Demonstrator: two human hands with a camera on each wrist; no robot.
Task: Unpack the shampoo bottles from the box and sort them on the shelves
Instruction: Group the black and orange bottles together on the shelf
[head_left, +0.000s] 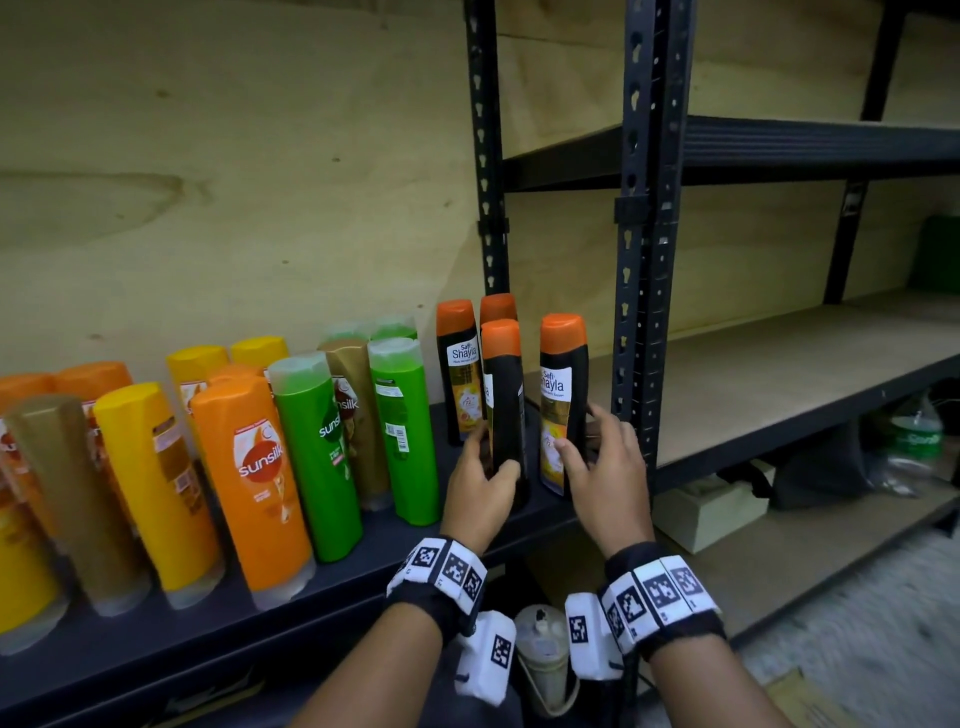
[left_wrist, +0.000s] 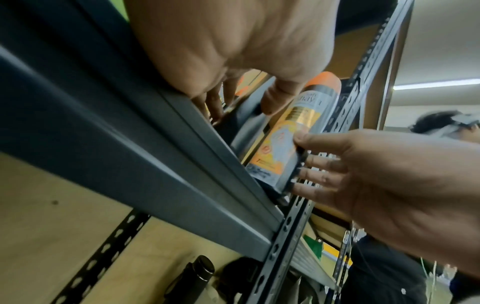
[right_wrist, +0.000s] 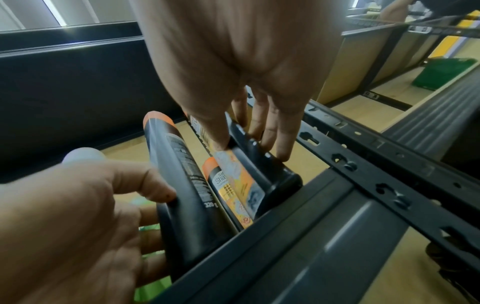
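Two black Shayla shampoo bottles with orange caps are in my hands at the right end of the dark shelf (head_left: 363, 571). My left hand (head_left: 485, 467) grips the slightly tilted left bottle (head_left: 501, 395) low on its body, thumb in front. My right hand (head_left: 587, 447) holds the right bottle (head_left: 563, 384), thumb on the label and fingers behind it. The right wrist view shows the left bottle (right_wrist: 182, 174) and the right bottle (right_wrist: 262, 170) down at the shelf's front edge. Two more black bottles (head_left: 460, 364) stand behind them. The box is out of view.
Orange, yellow, gold and green Sunsilk bottles (head_left: 260, 467) fill the shelf to the left, the green ones (head_left: 405, 426) close to my left hand. A black perforated upright (head_left: 644, 260) stands just right of my right hand. Beyond it lies a bare wooden shelf (head_left: 779, 374) with a green crate (head_left: 940, 254).
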